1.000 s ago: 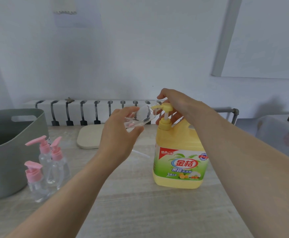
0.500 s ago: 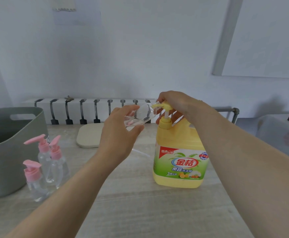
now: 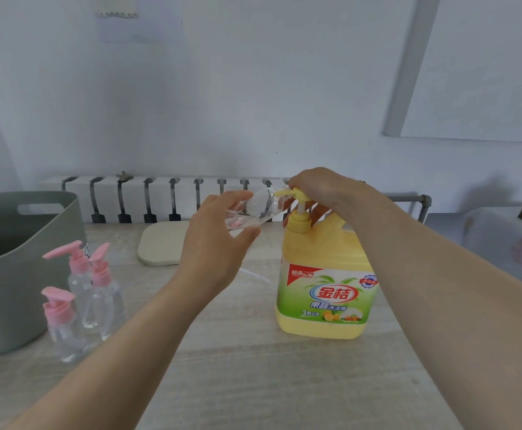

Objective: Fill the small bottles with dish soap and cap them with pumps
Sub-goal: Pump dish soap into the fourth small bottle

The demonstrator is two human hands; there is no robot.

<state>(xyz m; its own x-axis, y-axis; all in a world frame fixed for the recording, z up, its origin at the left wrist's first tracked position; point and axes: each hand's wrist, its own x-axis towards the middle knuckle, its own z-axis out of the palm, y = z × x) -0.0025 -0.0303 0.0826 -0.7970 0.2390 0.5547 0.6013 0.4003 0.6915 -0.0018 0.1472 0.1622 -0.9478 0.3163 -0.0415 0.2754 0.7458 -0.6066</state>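
Though three pink-pumped clear bottles (image 3: 98, 293) stand capped, my left hand (image 3: 213, 252) grips an uncapped small clear plastic bottle (image 3: 258, 209); my right hand (image 3: 325, 187) curls over the yellow pump head (image 3: 300, 195) of the soap jug (image 3: 325, 262).

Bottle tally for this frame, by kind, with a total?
Small bottles with pink pumps: 3
Uncapped small bottle, held by the left hand: 1
Dish soap jug: 1
Total: 5

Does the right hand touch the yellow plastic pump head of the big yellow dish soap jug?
Touching. The head view shows the right hand lying over the yellow plastic pump head, with no gap between them.
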